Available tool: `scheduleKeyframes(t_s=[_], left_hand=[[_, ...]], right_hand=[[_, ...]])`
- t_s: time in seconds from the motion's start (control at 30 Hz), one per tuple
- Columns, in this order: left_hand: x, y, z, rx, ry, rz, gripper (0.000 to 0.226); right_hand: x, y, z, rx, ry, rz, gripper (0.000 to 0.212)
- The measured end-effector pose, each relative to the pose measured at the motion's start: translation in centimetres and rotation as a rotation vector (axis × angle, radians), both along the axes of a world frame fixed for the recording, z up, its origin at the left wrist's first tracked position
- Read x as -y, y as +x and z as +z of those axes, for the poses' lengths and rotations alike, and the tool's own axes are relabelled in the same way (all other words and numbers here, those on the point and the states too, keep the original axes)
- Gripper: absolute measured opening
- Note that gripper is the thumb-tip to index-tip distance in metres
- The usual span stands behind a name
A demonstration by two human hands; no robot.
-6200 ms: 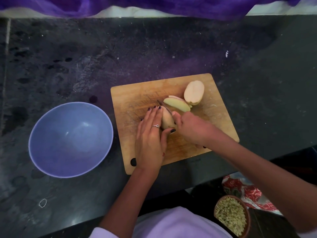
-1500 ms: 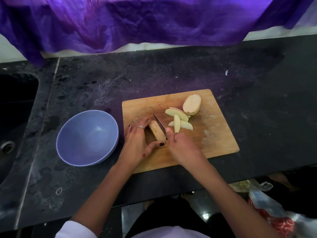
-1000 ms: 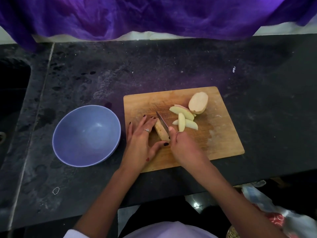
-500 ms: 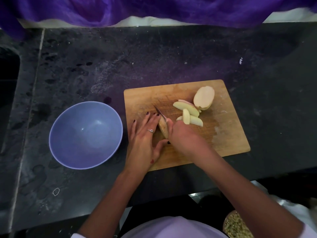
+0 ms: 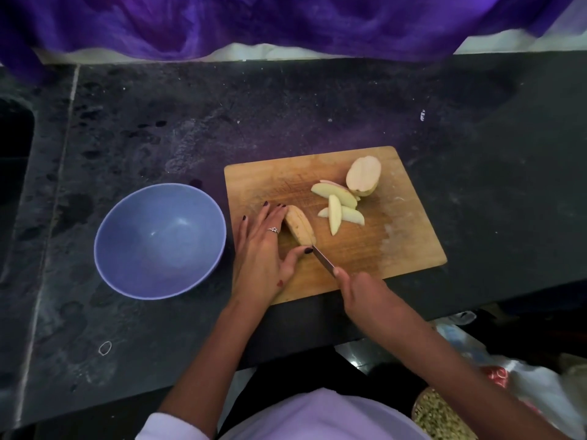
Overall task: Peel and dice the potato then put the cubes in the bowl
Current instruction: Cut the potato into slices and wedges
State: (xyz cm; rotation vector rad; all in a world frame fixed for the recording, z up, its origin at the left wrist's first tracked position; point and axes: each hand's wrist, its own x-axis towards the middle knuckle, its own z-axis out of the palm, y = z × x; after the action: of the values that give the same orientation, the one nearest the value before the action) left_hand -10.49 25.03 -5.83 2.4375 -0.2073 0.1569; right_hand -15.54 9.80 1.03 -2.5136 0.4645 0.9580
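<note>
Potato wedge lies on the board, and your left hand steadies it with straight fingers and thumb against it. Your right hand has its grip closed around the knife, tip at the wedge's near end. Cut slices and a half potato lie further back; the bowl stands on the table left of the board.

Bare forearms on both sides, uncovered from wrist to near the elbow. Left hand with dark, near-black polish on the nails, a thin silver ring with a small star-shaped top on one finger, and a small red mark near the heel of the palm; pale lilac sleeve edge at the left elbow, matching the lilac garment over the torso. Right hand without ring or sleeve in view.
</note>
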Motion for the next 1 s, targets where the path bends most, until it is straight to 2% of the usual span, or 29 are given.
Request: scheduleKeyframes(t_s=[0.13, 0.3, 0.53, 0.73, 1.0], left_hand=[[-0.1, 0.3, 0.3, -0.055, -0.031, 0.01, 0.073], [-0.3, 0.1, 0.6, -0.154, -0.042, 0.008, 0.077], [-0.5, 0.0, 0.4, -0.189, -0.048, 0.017, 0.078], [-0.5, 0.0, 0.4, -0.188, -0.051, 0.007, 0.077], [-0.6, 0.1, 0.1, -0.152, -0.039, -0.012, 0.076]], right_hand=[[0.5, -2.2, -0.4, 0.058, -0.066, 0.041, 0.048], [0.3, -2.4, -0.3, 0.138, -0.026, -0.007, 0.049], [1.2, -1.1, -0.3, 0.137, 0.163, -0.125, 0.054], [1.1, -1.6, 0.1, 0.143, 0.281, -0.133, 0.054], [-0.6, 1.6, 1.0, 0.213, 0.257, -0.071, 0.053]])
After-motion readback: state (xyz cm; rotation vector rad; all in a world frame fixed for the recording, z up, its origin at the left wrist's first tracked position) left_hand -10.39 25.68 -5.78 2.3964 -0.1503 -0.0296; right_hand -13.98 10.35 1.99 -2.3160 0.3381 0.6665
